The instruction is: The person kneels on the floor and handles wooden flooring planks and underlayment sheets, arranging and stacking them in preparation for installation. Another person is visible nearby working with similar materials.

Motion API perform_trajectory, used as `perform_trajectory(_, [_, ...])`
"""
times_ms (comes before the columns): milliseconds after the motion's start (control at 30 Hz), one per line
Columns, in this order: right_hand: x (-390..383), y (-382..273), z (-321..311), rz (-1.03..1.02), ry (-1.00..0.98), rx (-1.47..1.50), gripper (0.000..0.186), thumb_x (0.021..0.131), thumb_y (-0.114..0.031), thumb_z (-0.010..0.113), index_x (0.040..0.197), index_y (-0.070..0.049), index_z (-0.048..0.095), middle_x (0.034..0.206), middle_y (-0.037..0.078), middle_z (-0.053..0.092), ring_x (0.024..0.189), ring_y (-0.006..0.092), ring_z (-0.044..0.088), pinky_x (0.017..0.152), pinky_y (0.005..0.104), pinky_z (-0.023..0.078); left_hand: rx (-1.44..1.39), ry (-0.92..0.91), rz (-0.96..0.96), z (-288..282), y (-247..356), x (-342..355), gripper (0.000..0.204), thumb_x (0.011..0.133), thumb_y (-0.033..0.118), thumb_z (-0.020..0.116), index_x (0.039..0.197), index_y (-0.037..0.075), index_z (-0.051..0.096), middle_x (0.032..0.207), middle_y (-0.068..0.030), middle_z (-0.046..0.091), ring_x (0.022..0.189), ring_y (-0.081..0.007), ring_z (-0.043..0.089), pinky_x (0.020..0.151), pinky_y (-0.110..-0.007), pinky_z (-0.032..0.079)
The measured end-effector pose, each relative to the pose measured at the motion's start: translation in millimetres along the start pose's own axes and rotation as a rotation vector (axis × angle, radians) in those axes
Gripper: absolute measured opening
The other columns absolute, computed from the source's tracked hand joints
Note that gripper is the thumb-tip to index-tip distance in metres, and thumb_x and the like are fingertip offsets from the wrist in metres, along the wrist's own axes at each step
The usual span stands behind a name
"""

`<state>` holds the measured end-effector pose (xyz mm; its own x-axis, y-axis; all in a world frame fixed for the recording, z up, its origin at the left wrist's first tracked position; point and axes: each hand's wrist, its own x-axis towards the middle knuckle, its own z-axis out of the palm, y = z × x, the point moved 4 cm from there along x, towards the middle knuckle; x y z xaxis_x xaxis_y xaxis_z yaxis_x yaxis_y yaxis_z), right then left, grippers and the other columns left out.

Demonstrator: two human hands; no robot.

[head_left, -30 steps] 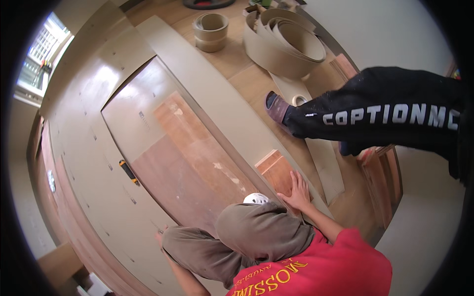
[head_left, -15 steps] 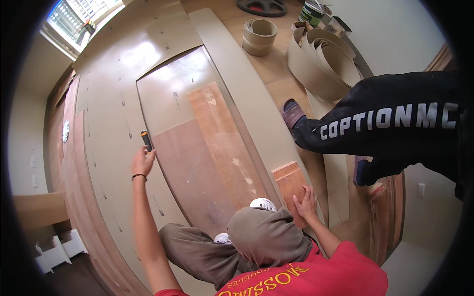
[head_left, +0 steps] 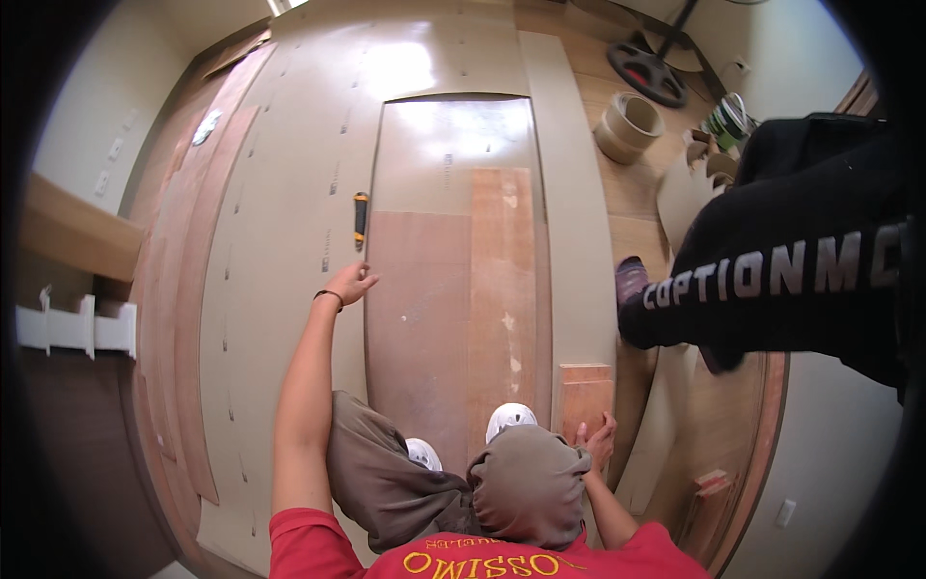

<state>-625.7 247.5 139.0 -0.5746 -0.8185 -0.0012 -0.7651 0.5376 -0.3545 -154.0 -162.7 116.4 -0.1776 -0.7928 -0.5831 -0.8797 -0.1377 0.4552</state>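
My left hand (head_left: 349, 282) is just short of a black-and-orange utility knife (head_left: 361, 220), which lies on a beige covering sheet (head_left: 299, 289). A small gap separates them; the hand is empty, its fingers loosely bent. At lower right, my right hand (head_left: 598, 442) grips the right edge of a short reddish wooden board (head_left: 585, 400), thumb on top; some fingers are partly hidden. Between the hands is a long rectangular opening cut in the sheet, showing brownish panel (head_left: 420, 299) and a lighter wood strip (head_left: 500, 280). My white shoes (head_left: 509, 417) are at its near end.
Another person's dark-trousered leg (head_left: 762, 280) reaches in from the right. Behind it are a rolled beige strip (head_left: 629, 127), a bucket (head_left: 728, 121) and a black round base (head_left: 648, 75). Long wood planks (head_left: 178, 318) line the left, beside a white bracket-like piece (head_left: 77, 326).
My left hand has drawn back from the utility knife, which now lies apart from it. My right hand stays at the wooden board. The view has turned and shifted left.
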Motion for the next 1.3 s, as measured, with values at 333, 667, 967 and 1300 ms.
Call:
perform_trajectory(333, [-1.7,5.7,15.0,-0.04,0.035,0.005,0.057,0.082,-0.031,0.059,0.125,-0.001,0.037,0.117,0.022,0.048,0.109,0.0407,0.049,0.093,0.046,0.041,0.115,-0.193,-0.121,-1.4,-13.2,-23.5,0.054,0.088,0.046,0.057,0.129,0.01,0.05,0.128,-0.0169,0.055,0.118,-0.0282,0.053,0.099,-0.039,0.042])
perform_trajectory(667, [0.3,7.5,16.1,-0.073,0.046,0.003,0.057,0.082,-0.03,0.058,0.126,-0.001,0.038,0.117,0.023,0.049,0.11,0.0407,0.05,0.093,0.0455,0.041,0.101,-0.182,-0.135,-1.6,-17.1,-21.7,0.057,0.089,0.046,0.057,0.13,0.007,0.049,0.128,-0.0182,0.055,0.119,-0.0287,0.052,0.099,-0.038,0.042])
perform_trajectory(967, [0.4,-17.1,0.8,-0.005,-0.054,0.059,0.054,0.084,-0.028,0.058,0.127,-0.002,0.038,0.12,0.022,0.049,0.11,0.0413,0.05,0.091,0.0452,0.042,0.132,-0.167,-0.1,-0.7,-19.1,-21.8,0.053,0.088,0.044,0.057,0.126,0.008,0.053,0.124,-0.0156,0.058,0.117,-0.0281,0.053,0.099,-0.037,0.041])
perform_trajectory(1300, [-2.5,-10.6,5.5,0.018,-0.017,0.067,0.054,0.087,-0.032,0.056,0.129,-0.005,0.036,0.122,0.023,0.049,0.111,0.0435,0.05,0.091,0.048,0.041,0.151,-0.198,-0.133,-0.3,-11.3,-21.3,0.052,0.089,0.046,0.056,0.126,0.01,0.052,0.129,-0.0157,0.054,0.121,-0.0291,0.05,0.101,-0.04,0.04])
